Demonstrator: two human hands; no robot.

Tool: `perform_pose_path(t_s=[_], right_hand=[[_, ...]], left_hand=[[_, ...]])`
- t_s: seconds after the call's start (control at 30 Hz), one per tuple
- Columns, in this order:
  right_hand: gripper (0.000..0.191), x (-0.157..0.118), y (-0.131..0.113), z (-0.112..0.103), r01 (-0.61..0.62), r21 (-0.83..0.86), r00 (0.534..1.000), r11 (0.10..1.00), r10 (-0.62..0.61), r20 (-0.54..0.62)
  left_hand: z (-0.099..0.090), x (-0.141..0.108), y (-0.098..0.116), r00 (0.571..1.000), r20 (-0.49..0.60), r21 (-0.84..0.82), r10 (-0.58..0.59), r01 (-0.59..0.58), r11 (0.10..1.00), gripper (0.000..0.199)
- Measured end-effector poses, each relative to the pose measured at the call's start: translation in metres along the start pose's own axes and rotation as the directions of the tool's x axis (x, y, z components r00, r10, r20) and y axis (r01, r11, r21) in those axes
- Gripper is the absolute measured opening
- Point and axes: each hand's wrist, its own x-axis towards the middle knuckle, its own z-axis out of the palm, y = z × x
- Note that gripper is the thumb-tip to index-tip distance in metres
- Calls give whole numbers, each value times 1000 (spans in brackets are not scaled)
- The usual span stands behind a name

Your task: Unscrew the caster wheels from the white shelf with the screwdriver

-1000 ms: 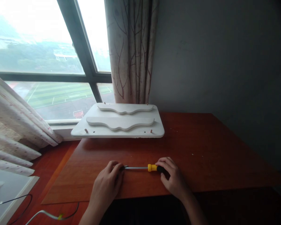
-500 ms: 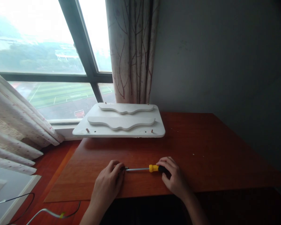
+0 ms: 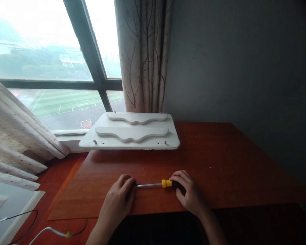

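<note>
The white board sits on the far part of the surface, two wavy strips lying across it and wooden pegs jutting up at its corners. In front of the board is the screwdriver, handle gripped by the right hand. The left hand curls at its tip; whether it pinches anything is hidden. Behind the board hangs a curtain; small crumbs lie to its right.
</note>
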Motion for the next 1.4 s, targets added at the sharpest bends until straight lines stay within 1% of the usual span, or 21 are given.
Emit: perform_pose_path(t_s=[0.23,0.47,0.6,0.73,0.83,0.9,0.97,1.03,1.07,1.1,1.13,1.2,1.23,1.27,1.33,1.4], right_hand=[[51,1,-3,-2,4,-3,1000,1000,-4,0],[51,1,-5,-5,16,34,1000,999,-16,1],[44,-1,-2,-5,3,47,1000,999,-3,1],[31,-1,0,-3,-29,37,999,999,30,-24],[27,-1,4,0,-57,38,996,998,59,-66],[26,-3,7,1,-86,50,989,995,91,-115],[26,-4,11,1,-128,84,975,988,141,-170],[26,-6,16,0,-183,145,949,972,213,-234],[27,-6,19,0,-213,187,929,959,258,-264],[29,-6,21,-1,-243,233,909,942,305,-284],[31,-6,24,-1,-268,277,890,923,348,-294],[33,-4,30,-3,-303,343,869,889,405,-284],[35,-3,32,-4,-310,359,866,880,417,-275],[36,-1,34,-6,-311,366,866,877,420,-271],[38,5,38,-11,-312,366,866,877,421,-271],[41,14,43,-17,-316,370,861,873,428,-274]], left_hand=[[-4,0,4,1000,-24,-62,10,-12,998,20],[-4,1,6,999,-35,-57,-2,0,998,21],[-3,2,5,999,-53,-62,3,-6,998,20],[-3,1,4,998,-60,-45,-3,0,999,20],[-2,-1,3,996,-84,-70,-39,33,997,21],[-2,-2,1,991,-106,-132,-77,63,989,22],[-4,-2,-3,982,-125,-240,-144,111,964,23],[-11,-1,-10,957,-151,-378,-246,174,910,27],[-16,0,-16,938,-157,-440,-309,214,872,31],[-22,2,-22,912,-163,-490,-377,257,833,34],[-29,3,-29,884,-143,-518,-445,316,795,39],[-44,8,-44,814,-146,-530,-562,415,739,46],[-51,10,-52,784,-166,-532,-599,440,724,47],[-58,13,-60,763,-187,-535,-619,449,716,48],[-69,19,-76,740,-225,-503,-634,469,726,48],[-75,25,-92,715,-291,-418,-635,502,757,47]])
